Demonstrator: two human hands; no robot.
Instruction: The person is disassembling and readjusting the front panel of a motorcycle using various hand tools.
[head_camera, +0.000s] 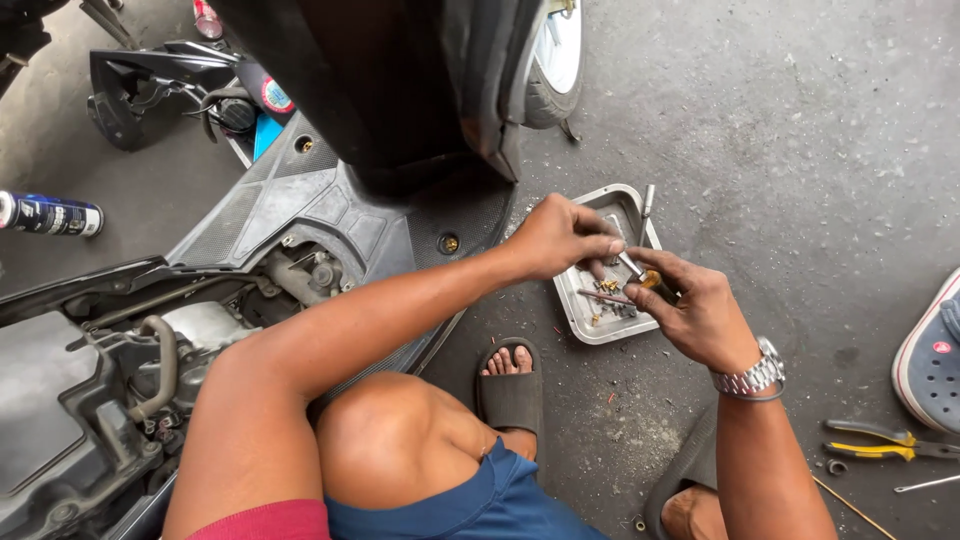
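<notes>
My left hand (560, 235) reaches across over a small metal tray (585, 325) on the concrete floor, its fingertips pinched on a thin metal tool or part (632, 264). My right hand (693, 305), a metal watch on its wrist, grips a small brass-coloured piece (651, 280) at the other end of that part. The two hands meet just above the tray. Small brass fittings and screws (606, 290) lie in the tray. A slim screwdriver (646, 208) rests on the tray's far rim.
A scooter (300, 200) with its panels off fills the left side, engine parts exposed. A spray can (50, 214) lies at far left. Yellow-handled pliers (880, 440) lie at right near another person's shoe (930, 355). My sandalled foot (510, 385) is beside the tray.
</notes>
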